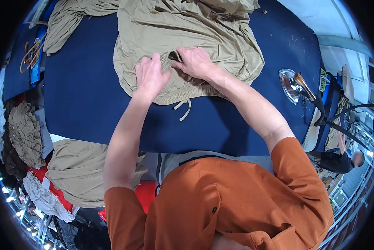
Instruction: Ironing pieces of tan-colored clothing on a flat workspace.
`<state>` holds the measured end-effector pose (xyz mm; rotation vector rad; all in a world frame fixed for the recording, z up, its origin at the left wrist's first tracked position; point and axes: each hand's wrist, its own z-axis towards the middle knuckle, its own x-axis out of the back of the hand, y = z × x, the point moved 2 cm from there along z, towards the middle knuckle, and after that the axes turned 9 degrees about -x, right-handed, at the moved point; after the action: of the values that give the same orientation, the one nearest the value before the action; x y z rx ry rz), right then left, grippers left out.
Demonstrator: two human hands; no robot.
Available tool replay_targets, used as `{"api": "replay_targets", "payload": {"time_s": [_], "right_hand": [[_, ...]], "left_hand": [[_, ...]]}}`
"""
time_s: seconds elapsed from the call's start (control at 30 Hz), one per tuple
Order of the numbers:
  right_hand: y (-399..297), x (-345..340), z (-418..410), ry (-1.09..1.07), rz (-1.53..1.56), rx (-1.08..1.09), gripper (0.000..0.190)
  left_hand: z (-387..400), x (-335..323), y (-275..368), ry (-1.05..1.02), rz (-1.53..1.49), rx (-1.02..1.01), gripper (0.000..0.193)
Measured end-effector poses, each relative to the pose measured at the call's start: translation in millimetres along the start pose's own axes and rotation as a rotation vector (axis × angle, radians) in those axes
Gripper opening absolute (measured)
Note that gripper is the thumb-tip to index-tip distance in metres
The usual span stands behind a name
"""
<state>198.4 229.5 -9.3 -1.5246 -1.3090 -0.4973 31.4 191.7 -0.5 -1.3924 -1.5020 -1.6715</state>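
Note:
A khaki garment (187, 28) with a gathered elastic hem (193, 93) lies spread and wrinkled on a dark blue padded ironing table (84, 87). A pale drawstring (186, 109) hangs out from the hem towards me. My right hand (194, 61) pinches a gathered elastic edge of the garment, and a dark opening shows beside its fingers. My left hand (151, 73) rests on the cloth just left of that edge, fingers bent; its fingertips are partly hidden, so whether it grips the fabric is unclear.
A steam iron (294, 86) with a wooden handle and black hose stands on the table at the right. Khaki cloth (80, 172) hangs at the lower left, near more piled garments (26, 134). Another person (340, 161) is in the background at right.

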Motion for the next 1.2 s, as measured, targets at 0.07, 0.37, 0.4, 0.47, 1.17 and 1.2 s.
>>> {"api": "replay_targets", "payload": {"time_s": [0.07, 0.37, 0.4, 0.47, 1.17, 1.2], "right_hand": [[4.9, -2.1, -3.9, 0.097, 0.010, 0.097, 0.032], [30.8, 6.2, -10.6, 0.193, 0.131, 0.211, 0.030], [28.7, 5.9, -11.4, 0.192, 0.130, 0.213, 0.030], [25.4, 4.3, -12.1, 0.141, 0.163, 0.170, 0.031], [34.4, -6.8, -49.0, 0.325, -0.151, 0.312, 0.032], [35.8, -7.7, -49.3, 0.324, -0.150, 0.314, 0.032]], "left_hand": [[-0.6, -0.3, -3.9, 0.099, -0.022, -0.004, 0.045], [-19.4, 7.3, -10.3, 0.073, -0.208, 0.053, 0.035], [-20.5, 7.1, -11.6, 0.074, -0.208, 0.055, 0.035], [-19.9, 4.6, -14.5, 0.041, -0.199, 0.068, 0.031], [-63.1, -20.9, 6.6, 0.404, -0.052, -0.187, 0.036], [-63.4, -21.0, 6.0, 0.403, -0.052, -0.184, 0.036]]}}
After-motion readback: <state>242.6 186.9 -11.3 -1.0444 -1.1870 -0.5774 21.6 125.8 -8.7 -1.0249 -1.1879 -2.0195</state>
